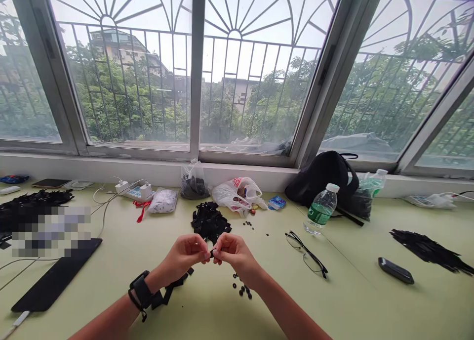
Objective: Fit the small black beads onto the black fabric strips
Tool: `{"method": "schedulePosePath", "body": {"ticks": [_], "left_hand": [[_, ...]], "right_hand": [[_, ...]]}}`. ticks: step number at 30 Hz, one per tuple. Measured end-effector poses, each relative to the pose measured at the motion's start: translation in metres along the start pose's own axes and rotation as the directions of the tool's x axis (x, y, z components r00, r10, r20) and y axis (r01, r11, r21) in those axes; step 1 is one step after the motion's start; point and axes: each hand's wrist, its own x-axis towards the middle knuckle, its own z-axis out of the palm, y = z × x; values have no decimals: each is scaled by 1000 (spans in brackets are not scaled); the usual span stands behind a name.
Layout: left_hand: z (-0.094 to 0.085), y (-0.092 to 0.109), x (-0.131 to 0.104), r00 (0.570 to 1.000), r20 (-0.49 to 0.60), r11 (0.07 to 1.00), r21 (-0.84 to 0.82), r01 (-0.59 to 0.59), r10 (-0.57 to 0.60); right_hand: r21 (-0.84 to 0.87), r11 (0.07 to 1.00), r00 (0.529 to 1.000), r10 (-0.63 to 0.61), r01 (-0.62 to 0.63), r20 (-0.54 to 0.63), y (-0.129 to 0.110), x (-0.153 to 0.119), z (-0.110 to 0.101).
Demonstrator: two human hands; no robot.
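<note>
My left hand and my right hand meet above the table, each with thumb and fingers pinched. Between their fingertips they grip a small black piece, mostly covered by the fingers, so its exact kind is unclear. Just beyond my hands lies a heap of short black strips. More loose black strips lie beside and partly behind my left wrist, which wears a dark watch. Small black rings are scattered under my right forearm, and several smaller ones lie farther back.
Eyeglasses, a water bottle and a black case stand or lie to the right on the table. A black bag and plastic bags line the window side. At left are a dark tablet-like slab, cables and black strips.
</note>
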Motion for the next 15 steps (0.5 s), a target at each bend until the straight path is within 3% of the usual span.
{"method": "schedulePosePath", "body": {"ticks": [6,11,15], "left_hand": [[1,-2,4,1000,2,1000,-4,-22,22],[6,1,0,996,-89,973,232,-1,23],[11,-3,-3,983,-154,895,445,-19,97]], "right_hand": [[76,996,999,39,-36,-37,7,1,-2],[-55,998,996,-27,22,-86,11,4,-3],[-59,998,991,-16,9,-133,16,7,-4]]}}
